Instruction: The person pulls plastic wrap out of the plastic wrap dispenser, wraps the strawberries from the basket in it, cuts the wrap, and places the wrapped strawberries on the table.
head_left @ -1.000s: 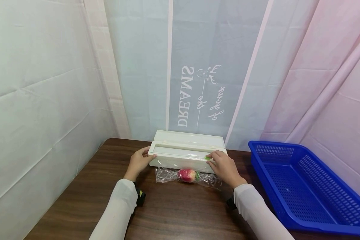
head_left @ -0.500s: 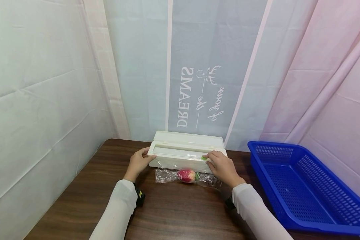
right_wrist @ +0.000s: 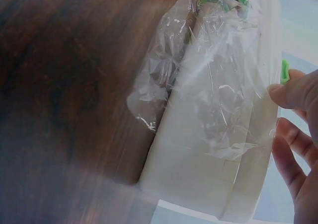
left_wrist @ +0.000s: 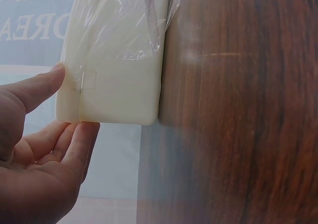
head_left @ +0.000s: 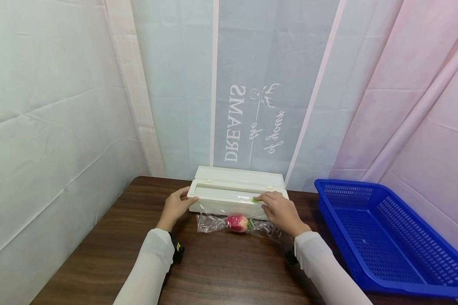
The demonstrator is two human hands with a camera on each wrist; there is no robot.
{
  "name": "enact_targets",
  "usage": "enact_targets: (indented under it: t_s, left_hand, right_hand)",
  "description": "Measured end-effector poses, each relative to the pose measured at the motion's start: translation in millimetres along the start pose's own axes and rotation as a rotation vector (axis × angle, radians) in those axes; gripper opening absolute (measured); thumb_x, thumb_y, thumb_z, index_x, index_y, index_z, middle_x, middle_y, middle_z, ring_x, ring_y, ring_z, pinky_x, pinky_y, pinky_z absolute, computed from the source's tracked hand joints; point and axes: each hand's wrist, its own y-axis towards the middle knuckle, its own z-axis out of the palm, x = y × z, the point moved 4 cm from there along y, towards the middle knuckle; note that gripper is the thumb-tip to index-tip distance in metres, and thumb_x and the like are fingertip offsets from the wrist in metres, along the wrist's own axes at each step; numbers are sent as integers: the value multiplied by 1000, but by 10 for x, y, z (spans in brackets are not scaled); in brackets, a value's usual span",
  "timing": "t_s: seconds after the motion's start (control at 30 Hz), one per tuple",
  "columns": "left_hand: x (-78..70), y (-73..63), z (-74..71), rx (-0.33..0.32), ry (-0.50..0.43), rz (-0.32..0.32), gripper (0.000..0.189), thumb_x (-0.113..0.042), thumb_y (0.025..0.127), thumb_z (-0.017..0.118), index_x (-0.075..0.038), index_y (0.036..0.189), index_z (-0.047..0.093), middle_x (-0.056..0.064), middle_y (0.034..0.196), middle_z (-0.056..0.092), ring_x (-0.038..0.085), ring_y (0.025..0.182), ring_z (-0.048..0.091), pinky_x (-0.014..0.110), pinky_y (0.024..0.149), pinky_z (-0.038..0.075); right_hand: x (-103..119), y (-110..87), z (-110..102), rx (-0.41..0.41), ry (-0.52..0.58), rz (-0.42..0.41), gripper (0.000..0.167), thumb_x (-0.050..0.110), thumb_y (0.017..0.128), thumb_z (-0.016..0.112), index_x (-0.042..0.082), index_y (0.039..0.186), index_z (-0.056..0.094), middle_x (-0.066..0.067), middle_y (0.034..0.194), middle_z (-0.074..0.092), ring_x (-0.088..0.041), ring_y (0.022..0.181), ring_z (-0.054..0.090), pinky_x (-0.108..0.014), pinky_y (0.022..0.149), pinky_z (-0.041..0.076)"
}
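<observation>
A white cling film dispenser (head_left: 213,206) sits on the table with its lid (head_left: 238,176) raised at the back. My left hand (head_left: 174,208) grips its left end, thumb on one face and fingers round the end in the left wrist view. With thumb and fingers, my right hand (head_left: 283,212) holds the small green slide cutter (head_left: 255,200) on the dispenser's front edge. Clear cling film (head_left: 210,223) runs down the front onto the table. Wrapped in it lies a red-and-yellow fruit (head_left: 235,223) with a green leaf, just before the dispenser.
To the right stands a blue perforated plastic basket (head_left: 370,237). The dark wooden table (head_left: 229,271) reaches back to a printed curtain (head_left: 183,84). Pale cloth walls close in both sides.
My right hand has moved left along the dispenser's front edge, carrying the green slide cutter with it. The left hand keeps its grip on the left end; the fruit stays put.
</observation>
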Motion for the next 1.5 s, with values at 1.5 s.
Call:
enact_targets:
  t_s: [1.5]
  left_hand:
    - [6,1,3,18,-18,-12,62,-24,93,74,2,144,50,23,137,56,38,125,56,48,98,50]
  right_hand:
    - [214,212,96,-21,262,298,26,19,92,76,4,112,72,-5,96,64,-18,84,62,-35,72,56]
